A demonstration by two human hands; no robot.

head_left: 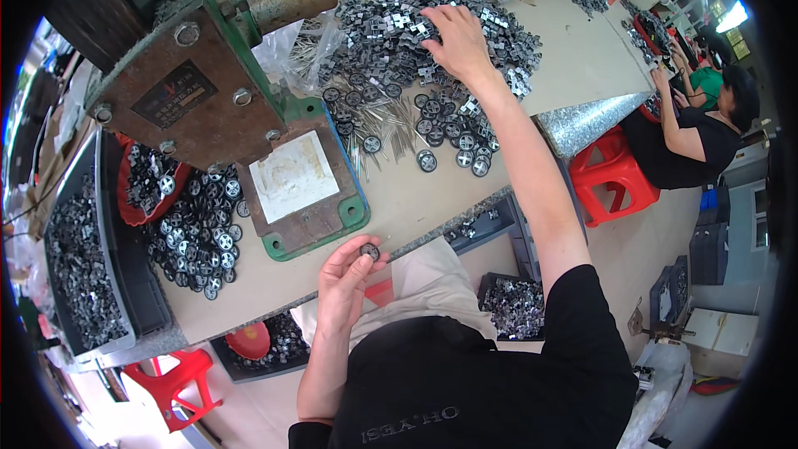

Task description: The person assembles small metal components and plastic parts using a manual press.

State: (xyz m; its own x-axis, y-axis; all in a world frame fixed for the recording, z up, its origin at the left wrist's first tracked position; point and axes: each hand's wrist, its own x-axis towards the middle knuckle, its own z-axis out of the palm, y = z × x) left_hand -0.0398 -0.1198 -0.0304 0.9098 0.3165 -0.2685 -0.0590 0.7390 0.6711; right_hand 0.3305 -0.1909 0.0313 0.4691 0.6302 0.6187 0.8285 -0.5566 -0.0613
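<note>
My left hand is closed, pinching a small dark toy wheel between thumb and fingers just off the table's front edge. My right hand reaches far across the table with thumb and fingers apart. It is over a heap of small black and silver parts, and I see nothing held in it. Nearer than the heap lie thin metal rods and loose black wheels with silver spokes.
A green press stands at the left, its base carrying a white plate. Beside it are a wheel pile, a red bowl and a dark bin. Red stools flank the table; co-workers sit at the right.
</note>
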